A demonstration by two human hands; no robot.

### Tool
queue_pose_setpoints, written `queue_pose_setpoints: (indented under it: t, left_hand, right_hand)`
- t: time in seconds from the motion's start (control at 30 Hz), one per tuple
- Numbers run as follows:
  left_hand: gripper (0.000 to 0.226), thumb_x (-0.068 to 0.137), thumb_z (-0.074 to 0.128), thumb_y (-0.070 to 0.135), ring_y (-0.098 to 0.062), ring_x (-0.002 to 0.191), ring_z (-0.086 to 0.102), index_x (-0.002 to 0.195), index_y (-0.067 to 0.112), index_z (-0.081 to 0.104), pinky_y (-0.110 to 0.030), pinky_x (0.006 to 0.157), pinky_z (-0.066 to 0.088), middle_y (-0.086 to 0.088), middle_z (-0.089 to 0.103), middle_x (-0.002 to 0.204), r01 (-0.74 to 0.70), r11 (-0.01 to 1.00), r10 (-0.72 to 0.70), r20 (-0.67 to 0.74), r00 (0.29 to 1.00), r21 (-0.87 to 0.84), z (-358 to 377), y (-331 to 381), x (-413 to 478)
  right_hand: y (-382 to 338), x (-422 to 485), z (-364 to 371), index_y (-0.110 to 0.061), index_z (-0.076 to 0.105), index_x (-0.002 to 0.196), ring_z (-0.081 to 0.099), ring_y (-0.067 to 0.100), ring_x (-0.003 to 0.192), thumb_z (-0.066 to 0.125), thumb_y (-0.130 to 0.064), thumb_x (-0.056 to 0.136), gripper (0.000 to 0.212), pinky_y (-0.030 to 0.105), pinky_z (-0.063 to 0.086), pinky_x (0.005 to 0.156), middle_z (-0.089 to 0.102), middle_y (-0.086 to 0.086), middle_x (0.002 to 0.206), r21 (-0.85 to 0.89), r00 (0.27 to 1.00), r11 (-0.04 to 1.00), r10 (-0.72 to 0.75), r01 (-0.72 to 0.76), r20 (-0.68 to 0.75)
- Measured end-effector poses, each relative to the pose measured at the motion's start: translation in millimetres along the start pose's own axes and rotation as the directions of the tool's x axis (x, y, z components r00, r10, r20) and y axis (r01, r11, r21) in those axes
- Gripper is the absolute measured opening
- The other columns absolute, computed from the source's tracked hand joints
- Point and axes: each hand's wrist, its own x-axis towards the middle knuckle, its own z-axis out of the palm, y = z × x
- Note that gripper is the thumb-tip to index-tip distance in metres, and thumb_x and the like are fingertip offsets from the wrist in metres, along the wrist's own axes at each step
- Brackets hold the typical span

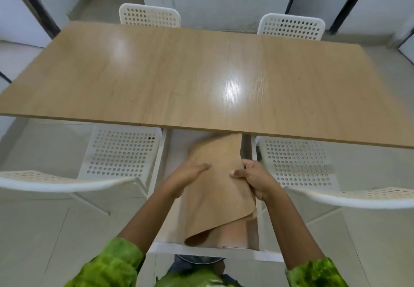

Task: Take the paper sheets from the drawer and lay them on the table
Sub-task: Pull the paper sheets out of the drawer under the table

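A white drawer [202, 250] stands pulled out under the near edge of the wooden table [156, 74]. Brown paper sheets [217, 195] curl up out of it, their far end reaching under the table edge. My right hand [255, 179] pinches the right edge of the paper sheets, thumb on top. My left hand [190, 172] lies flat against the sheets' left side, fingers stretched out; whether it grips them is unclear. The image is blurred around the paper. More brown sheet shows at the drawer's bottom right [252, 235].
White perforated chairs stand close on both sides of the drawer, one at the left [121, 152] and one at the right [295, 163]. Two more chairs [150, 15] [291, 27] are at the table's far side. Tiled floor lies below.
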Motion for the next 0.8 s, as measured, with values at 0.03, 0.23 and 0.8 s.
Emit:
queue_pose_setpoints:
  t: [0.03, 0.23, 0.8]
  left_hand:
    - [0.062, 0.09, 0.052, 0.044, -0.026, 0.135, 0.034, 0.143, 0.017, 0.033, -0.041, 0.104, 0.036, -0.007, 0.03, 0.151, -0.001, 1.0, 0.002, 0.058, 0.998, -0.027, 7.0, 14.1, -15.2]
    - [0.048, 0.092, 0.04, 0.051, -0.025, 0.112, 0.046, 0.129, 0.022, 0.045, -0.053, 0.096, 0.048, 0.003, 0.049, 0.116, -0.059, 0.986, 0.085, 0.171, 0.982, -0.155, 17.5, 57.4, -73.4]
    - [0.037, 0.096, 0.04, 0.041, -0.025, 0.109, 0.058, 0.122, 0.017, 0.05, -0.031, 0.057, 0.053, -0.009, 0.058, 0.121, -0.254, 0.884, 0.278, 0.003, 0.961, -0.393, -22.6, 89.3, -83.0]
  right_hand:
    - [-9.7, -8.1, 2.4, -0.012, 0.065, 0.085, 0.066, 0.023, 0.077, 0.059, 0.004, 0.082, 0.018, 0.038, 0.056, 0.079, 0.071, 0.011, 0.086, -0.027, 0.999, 0.999, -0.041, 0.041, 0.012]
    - [-59.6, -63.8, 11.6, -0.014, 0.071, 0.092, 0.069, 0.023, 0.085, 0.063, -0.005, 0.083, 0.015, 0.025, 0.056, 0.065, 0.072, 0.008, 0.089, -0.116, 0.971, 0.972, -0.185, 0.203, 0.15]
    - [-126.8, -89.9, 47.1, -0.018, 0.071, 0.101, 0.067, 0.002, 0.087, 0.069, -0.024, 0.08, 0.022, 0.015, 0.05, 0.069, 0.073, 0.0, 0.098, -0.243, 0.944, 0.913, -0.303, 0.327, 0.13]
